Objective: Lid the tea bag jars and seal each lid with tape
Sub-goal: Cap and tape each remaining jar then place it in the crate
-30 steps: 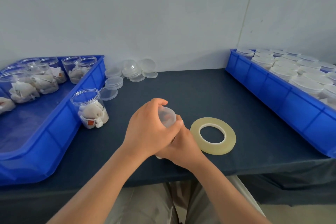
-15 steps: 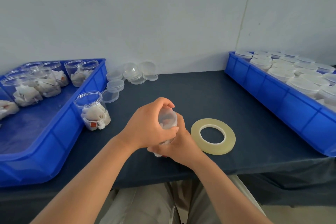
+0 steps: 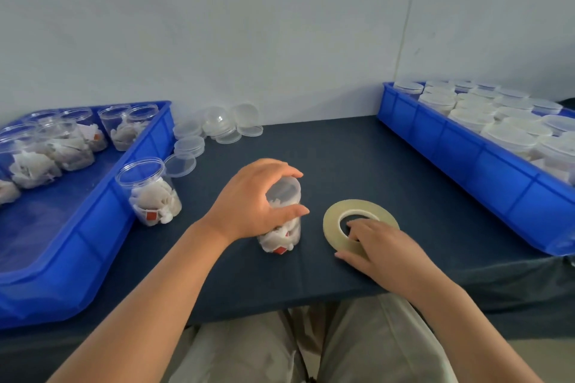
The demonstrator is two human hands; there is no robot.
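A clear jar of tea bags [image 3: 281,238] stands upright on the dark table with a lid on top. My left hand [image 3: 252,200] grips it from above, around the lid. My right hand [image 3: 378,244] rests on the near edge of the flat roll of clear tape [image 3: 334,214], fingers in its hole and over the ring, thumb against its outer edge. An open jar of tea bags [image 3: 149,193] stands to the left, beside the blue bin.
A blue bin [image 3: 93,227] at left holds several open jars of tea bags. Loose clear lids [image 3: 217,127] lie at the back by the wall. A second blue bin [image 3: 466,152] at right holds several lidded jars. The table's front edge runs just below my hands.
My right hand has left the jar and moved right onto the tape roll. My left hand still holds the jar's lid, and the jar now stands upright on the table.
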